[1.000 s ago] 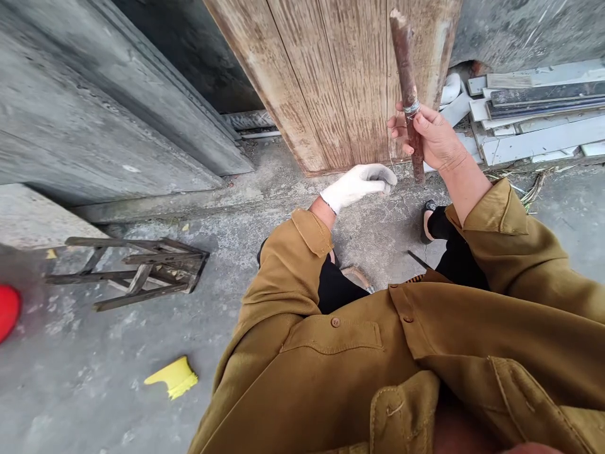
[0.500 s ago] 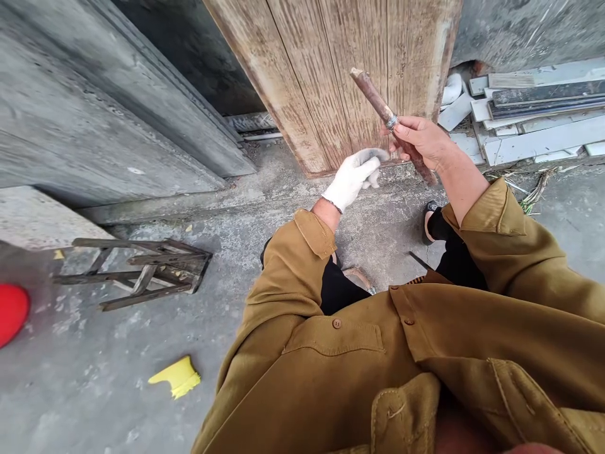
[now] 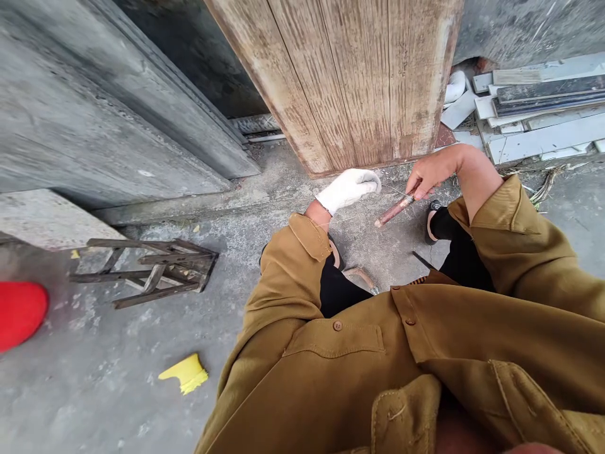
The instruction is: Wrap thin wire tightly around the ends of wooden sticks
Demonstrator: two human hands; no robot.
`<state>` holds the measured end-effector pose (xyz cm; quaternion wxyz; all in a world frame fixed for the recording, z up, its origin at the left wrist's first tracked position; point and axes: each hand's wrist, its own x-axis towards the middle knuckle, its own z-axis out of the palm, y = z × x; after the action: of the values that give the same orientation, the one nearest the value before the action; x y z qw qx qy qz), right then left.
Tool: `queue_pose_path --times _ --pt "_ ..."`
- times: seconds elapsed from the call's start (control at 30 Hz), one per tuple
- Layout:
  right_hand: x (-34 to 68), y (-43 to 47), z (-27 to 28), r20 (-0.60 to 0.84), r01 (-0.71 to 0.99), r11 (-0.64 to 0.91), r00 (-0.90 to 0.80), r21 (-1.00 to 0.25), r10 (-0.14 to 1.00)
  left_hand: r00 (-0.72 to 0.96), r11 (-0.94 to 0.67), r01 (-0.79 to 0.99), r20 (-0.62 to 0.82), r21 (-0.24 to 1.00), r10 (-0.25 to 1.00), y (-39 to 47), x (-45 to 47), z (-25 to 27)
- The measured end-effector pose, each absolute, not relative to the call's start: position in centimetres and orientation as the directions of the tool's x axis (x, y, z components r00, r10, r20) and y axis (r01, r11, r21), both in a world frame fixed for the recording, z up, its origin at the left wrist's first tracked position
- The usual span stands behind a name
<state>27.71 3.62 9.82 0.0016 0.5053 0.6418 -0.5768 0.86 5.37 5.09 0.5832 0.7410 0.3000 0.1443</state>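
Observation:
My right hand (image 3: 429, 171), bare, is closed around a reddish-brown wooden stick (image 3: 393, 212). The stick's pale cut end points down and to the left, and its other end is hidden behind the fingers. Opposite it, my left hand (image 3: 352, 189) wears a white glove, with its fingers curled together. A thin pale wire (image 3: 396, 190) spans the gap from the gloved fingers to the stick by my right hand. Loose fine strands also show below the glove, near the wrist.
A worn wooden panel (image 3: 363, 88) stands in front of me. White and dark boards (image 3: 543, 120) are stacked at the right. On the concrete floor at the left are a small wooden frame (image 3: 151, 268), a yellow piece (image 3: 189, 373) and a red round object (image 3: 21, 315).
My right hand has lowered and turned the stick, so its cut end now points down-left instead of up-left. The wire now shows between the hands, and my left hand has shifted slightly down-left.

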Motion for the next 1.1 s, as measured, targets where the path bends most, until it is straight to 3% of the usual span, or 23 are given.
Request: queue_pose_path --times 0.07,0.13,0.23,0.3,0.4,0.6,0.73,0.87,1.1 --pt "28.3 3.0 10.5 -0.435 0.485 -0.064 -0.708 -0.872 0.557 0.754 -0.060 0.250 -0.156 0.966 0.638 5.5 0.8 4.9" --pt "28.1 2.9 11.0 -0.303 0.344 -0.059 -0.719 -0.937 0.626 0.750 0.022 0.174 -0.147 0.984 0.645 5.3 0.8 4.7" --pt "26.2 3.5 10.9 -0.156 0.135 -0.106 -0.444 -0.985 0.882 0.783 0.137 -0.003 -0.083 0.991 0.616 4.9 1.1 4.4" --pt "24.5 3.8 10.4 -0.090 0.016 -0.089 -0.266 -0.996 0.960 0.787 0.195 -0.081 -0.057 0.978 0.614 4.6 1.2 4.4" --pt "22.4 3.9 9.4 -0.092 -0.063 -0.102 -0.144 -0.993 0.985 0.782 0.264 -0.094 -0.093 0.960 0.616 4.1 1.5 4.5" --pt "20.7 3.4 8.7 -0.201 -0.204 -0.229 -0.149 -0.952 0.968 0.775 0.313 0.015 -0.209 0.950 0.597 3.3 2.5 4.6" --pt "22.8 4.3 8.7 -0.186 -0.218 -0.198 -0.071 -0.956 0.980 0.764 0.297 -0.012 -0.183 0.955 0.619 3.2 2.3 4.6" --pt "26.0 5.4 8.7 -0.117 -0.256 -0.138 -0.095 -0.957 0.989 0.766 0.262 -0.082 -0.108 0.962 0.634 3.6 1.6 4.1" --pt "26.8 4.8 9.8 -0.025 -0.371 0.028 0.138 -0.928 0.990 0.738 0.288 -0.082 -0.136 0.954 0.661 3.6 0.2 4.6"
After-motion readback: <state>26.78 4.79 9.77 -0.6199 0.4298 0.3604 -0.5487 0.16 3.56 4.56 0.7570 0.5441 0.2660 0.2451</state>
